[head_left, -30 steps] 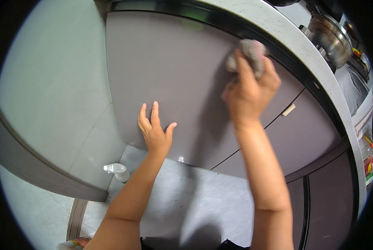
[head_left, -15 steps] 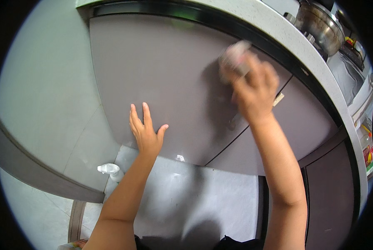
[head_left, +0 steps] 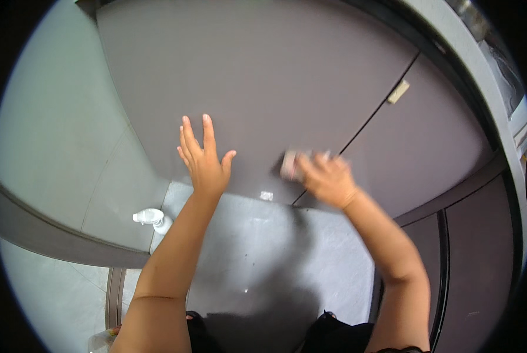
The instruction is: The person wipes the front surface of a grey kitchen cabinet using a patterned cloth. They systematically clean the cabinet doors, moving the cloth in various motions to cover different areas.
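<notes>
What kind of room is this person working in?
Most likely a kitchen: grey-brown cabinet doors under a pale countertop, a tiled floor, and a white spray bottle standing by the wall.

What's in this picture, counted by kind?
Hands: 2, left hand flat on the cabinet door, right hand holding a cloth
Cloths: 1
Cabinet doors: 2, the second beside the first
Spray bottles: 1
Total: 6

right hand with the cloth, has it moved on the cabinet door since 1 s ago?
Yes. The right hand with the cloth has gone from near the top of the cabinet door down to its bottom edge, now level with the flat left hand.
</notes>
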Tool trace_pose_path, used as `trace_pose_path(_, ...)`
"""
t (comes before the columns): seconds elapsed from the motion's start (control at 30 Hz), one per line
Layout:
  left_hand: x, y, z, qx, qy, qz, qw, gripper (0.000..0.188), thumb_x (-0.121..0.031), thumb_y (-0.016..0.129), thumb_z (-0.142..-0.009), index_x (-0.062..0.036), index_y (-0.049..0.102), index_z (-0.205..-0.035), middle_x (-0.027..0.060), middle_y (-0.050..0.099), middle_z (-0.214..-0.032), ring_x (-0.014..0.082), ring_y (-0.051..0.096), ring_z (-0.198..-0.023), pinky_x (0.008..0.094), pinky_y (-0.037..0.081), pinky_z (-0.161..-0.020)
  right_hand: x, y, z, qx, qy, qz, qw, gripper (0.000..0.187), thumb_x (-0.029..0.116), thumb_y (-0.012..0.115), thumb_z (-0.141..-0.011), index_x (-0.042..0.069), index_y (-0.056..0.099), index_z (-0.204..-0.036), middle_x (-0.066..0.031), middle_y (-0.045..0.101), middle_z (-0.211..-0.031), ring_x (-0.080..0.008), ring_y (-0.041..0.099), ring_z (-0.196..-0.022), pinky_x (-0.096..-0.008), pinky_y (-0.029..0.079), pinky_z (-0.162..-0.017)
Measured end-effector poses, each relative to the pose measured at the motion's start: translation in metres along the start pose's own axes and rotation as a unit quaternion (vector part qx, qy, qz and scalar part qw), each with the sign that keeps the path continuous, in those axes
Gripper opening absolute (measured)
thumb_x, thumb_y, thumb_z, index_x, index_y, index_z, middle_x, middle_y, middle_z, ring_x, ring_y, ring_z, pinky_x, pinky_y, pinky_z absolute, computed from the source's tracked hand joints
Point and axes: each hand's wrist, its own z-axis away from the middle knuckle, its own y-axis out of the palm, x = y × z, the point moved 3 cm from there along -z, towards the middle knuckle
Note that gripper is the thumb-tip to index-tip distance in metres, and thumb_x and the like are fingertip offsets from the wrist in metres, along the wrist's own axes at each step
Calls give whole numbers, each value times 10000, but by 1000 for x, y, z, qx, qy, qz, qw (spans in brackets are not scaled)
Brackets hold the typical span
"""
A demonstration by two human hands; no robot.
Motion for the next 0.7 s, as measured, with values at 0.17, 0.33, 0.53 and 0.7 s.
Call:
trace_pose_path(0.17,-5,8,9,-18,10,-22,1000,981,-236,819,-743,-82,249,-1526,313,89,-1543,490,192,-1392,577,230,-1105,-92,-88,-80,-367,217,180,886,74,224,672,-740,284,680,-782,62,595,-1242,-242,486,-1082,-382,328,-827)
trace_pose_path(0.33,-11,16,8,7,-2,-42,999,998,-225,826,-748,-140,225,-1540,290,88,-1551,486,192,-1394,556,258,-1103,-27,-2,-34,-366,251,77,893,83,252,719,-716,278,668,-776,46,611,-1239,-283,493,-1081,-383,338,-798)
trace_pose_path(0.53,-1,18,5,-25,53,-53,997,987,-287,845,-717,-173,288,-1524,284,143,-1540,460,280,-1339,534,324,-1062,140,159,94,-61,11,-81,995,221,209,614,-713,132,706,-899,35,545,-1251,-199,498,-1048,-353,348,-770)
trace_pose_path(0.7,18,11,6,-40,88,-71,993,907,-311,847,-710,-167,392,-1481,303,205,-1499,452,338,-1288,522,339,-1044,109,113,39,-126,62,-109,984,217,205,621,-745,168,710,-939,-17,554,-1201,-231,499,-1016,-360,363,-786)
